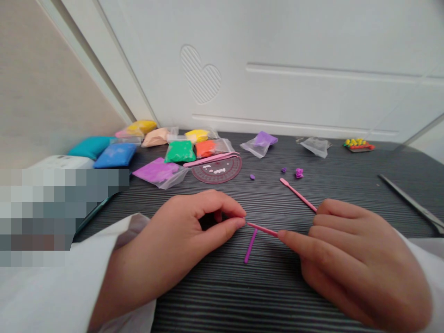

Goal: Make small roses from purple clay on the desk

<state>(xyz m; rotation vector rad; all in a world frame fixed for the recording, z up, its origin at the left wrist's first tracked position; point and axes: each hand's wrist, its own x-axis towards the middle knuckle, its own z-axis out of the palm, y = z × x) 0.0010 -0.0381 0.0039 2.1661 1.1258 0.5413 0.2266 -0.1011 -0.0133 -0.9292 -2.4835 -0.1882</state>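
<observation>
You are pinching your left hand shut, its thumb and forefinger meeting at the tips; your fingers are hiding whatever may sit between them, so I cannot tell whether they are clamping anything. Your right hand is not closing on anything that shows; its extended index finger is resting on the end of one thin pink clay stick, seemingly steadying it on the ribbed dark table; that stick's far end is touching the top of one purple clay rod, so you appear to be keeping the two pieces aligned; one pink modelling tool is lying with its end running under your right fingers, probably placed there for easy reach; two small purple clay bits and one purple clay flower are sitting beyond it; ten coloured clay packets, one clear plastic bag, one round protractor and one pink ruler are lying toward the far edge, apparently kept away from your working area
</observation>
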